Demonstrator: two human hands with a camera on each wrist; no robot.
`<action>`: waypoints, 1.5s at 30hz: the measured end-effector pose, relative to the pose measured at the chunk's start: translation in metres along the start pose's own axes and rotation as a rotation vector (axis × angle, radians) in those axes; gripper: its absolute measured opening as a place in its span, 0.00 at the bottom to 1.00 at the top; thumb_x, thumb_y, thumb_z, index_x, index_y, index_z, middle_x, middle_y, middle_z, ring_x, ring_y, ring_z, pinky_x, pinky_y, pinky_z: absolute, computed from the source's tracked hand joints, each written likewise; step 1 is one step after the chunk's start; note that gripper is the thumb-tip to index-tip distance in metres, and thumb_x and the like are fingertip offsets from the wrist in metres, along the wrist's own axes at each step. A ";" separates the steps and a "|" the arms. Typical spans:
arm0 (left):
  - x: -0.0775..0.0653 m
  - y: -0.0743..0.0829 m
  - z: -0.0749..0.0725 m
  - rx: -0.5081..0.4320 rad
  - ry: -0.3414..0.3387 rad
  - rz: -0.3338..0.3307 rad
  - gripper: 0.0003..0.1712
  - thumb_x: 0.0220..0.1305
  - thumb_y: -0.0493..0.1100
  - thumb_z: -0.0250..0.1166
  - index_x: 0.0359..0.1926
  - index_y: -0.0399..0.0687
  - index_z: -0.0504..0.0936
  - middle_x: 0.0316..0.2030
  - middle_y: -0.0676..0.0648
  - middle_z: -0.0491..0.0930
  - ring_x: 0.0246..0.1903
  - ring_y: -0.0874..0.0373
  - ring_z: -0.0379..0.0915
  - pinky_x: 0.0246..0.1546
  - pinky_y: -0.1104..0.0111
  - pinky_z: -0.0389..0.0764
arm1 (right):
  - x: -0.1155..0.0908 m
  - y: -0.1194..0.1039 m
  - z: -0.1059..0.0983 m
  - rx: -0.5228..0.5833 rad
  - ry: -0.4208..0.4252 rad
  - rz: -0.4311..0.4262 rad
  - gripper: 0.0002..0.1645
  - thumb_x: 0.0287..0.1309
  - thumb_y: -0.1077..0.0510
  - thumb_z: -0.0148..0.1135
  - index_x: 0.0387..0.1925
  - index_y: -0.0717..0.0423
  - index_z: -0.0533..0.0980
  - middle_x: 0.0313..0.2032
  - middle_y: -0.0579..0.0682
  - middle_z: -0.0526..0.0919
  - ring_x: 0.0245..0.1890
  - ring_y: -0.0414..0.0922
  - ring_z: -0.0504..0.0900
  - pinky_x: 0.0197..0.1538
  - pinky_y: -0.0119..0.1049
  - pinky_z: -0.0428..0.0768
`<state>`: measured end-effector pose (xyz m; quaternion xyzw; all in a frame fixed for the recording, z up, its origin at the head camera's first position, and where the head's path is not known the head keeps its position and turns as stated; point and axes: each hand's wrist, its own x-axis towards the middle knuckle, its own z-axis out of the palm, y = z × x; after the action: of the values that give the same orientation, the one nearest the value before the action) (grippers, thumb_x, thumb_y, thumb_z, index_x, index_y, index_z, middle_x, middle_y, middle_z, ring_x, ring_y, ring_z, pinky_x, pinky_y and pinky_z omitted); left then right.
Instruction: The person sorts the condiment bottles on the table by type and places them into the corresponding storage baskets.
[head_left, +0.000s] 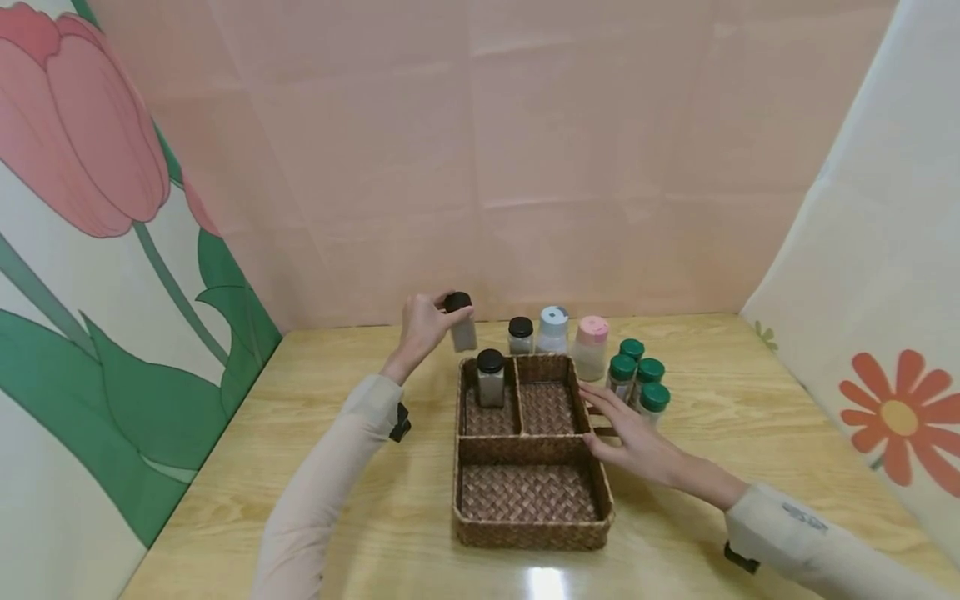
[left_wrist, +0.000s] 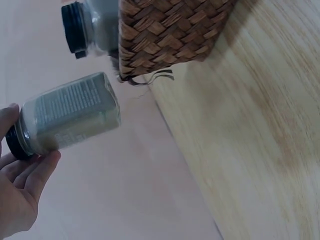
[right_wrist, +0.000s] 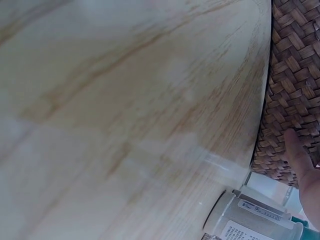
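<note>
My left hand [head_left: 425, 327] grips a clear spice jar [head_left: 463, 331] by its black lid, in the air just beyond the basket's back left corner. In the left wrist view this jar [left_wrist: 75, 112] shows a printed label and pale contents. The brown woven basket [head_left: 532, 535] has three compartments. Another black-lidded jar [head_left: 491, 385] stands upright in its back left compartment. My right hand [head_left: 637, 442] rests at the basket's right side, thumb and fingers at the rim; in the right wrist view one finger [right_wrist: 296, 150] lies against the woven wall [right_wrist: 295, 90].
Behind the basket stand a third black-lidded jar [head_left: 521, 335], a blue-capped bottle [head_left: 553, 330] and a pink-capped bottle [head_left: 592, 348]. Several green-lidded jars [head_left: 622, 375] cluster to its right, near my right hand. A pink cloth backdrop [head_left: 570, 167] rises at the table's [head_left: 360, 517] far edge.
</note>
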<state>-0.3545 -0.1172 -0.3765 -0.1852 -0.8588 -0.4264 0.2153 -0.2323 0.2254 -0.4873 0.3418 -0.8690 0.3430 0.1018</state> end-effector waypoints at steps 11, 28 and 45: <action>-0.002 0.008 -0.007 -0.010 0.018 -0.037 0.28 0.55 0.50 0.76 0.53 0.37 0.85 0.44 0.37 0.85 0.39 0.50 0.85 0.38 0.62 0.85 | 0.002 0.001 -0.001 0.038 -0.013 0.003 0.41 0.63 0.59 0.64 0.72 0.68 0.59 0.71 0.64 0.58 0.57 0.62 0.76 0.47 0.48 0.83; -0.011 0.019 -0.018 -0.017 0.109 -0.017 0.28 0.54 0.49 0.78 0.53 0.39 0.85 0.43 0.38 0.85 0.38 0.51 0.86 0.38 0.61 0.85 | 0.002 -0.002 0.002 0.058 -0.023 0.015 0.42 0.62 0.60 0.65 0.72 0.68 0.58 0.72 0.62 0.58 0.58 0.61 0.75 0.48 0.47 0.82; -0.012 0.039 -0.023 -0.046 0.105 0.018 0.28 0.51 0.45 0.79 0.52 0.37 0.85 0.43 0.37 0.85 0.39 0.50 0.85 0.39 0.64 0.85 | 0.001 -0.001 0.000 0.060 -0.004 0.004 0.40 0.62 0.62 0.64 0.71 0.70 0.59 0.71 0.63 0.58 0.57 0.61 0.76 0.48 0.44 0.83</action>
<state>-0.3198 -0.1154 -0.3442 -0.1753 -0.8346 -0.4533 0.2594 -0.2317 0.2245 -0.4862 0.3439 -0.8590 0.3686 0.0890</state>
